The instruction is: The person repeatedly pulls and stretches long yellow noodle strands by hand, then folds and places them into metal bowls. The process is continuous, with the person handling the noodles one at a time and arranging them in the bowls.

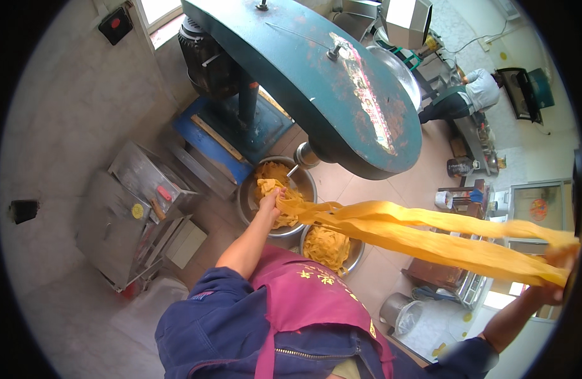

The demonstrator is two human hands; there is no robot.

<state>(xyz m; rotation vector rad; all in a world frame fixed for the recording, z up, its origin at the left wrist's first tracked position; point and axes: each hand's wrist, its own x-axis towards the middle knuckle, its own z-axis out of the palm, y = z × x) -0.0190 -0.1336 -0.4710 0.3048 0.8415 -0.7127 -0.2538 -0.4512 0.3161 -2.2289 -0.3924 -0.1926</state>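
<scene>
My left hand (270, 203) is closed around a bunch of long, soft yellow strips (392, 219) above a metal bowl (242, 201). The strips look like thin sheets; I cannot tell the material. Far to the right, my right hand (555, 268), partly blurred and cut by the rim of the view, grips their other end. Between my hands the strips stretch nearly straight, in two broad bands. More crumpled yellow strips lie in the bowl under my left hand. A second metal bowl (356, 258), nearer my apron, holds another pile (326, 246) of them.
A big green machine head (341, 82) overhangs the first bowl, its metal shaft (305, 155) pointing down toward it. A metal cabinet (133, 215) stands at left. A bucket (398, 312) and low brown furniture (433, 278) stand at right. Another person (471, 95) bends over a counter at far right.
</scene>
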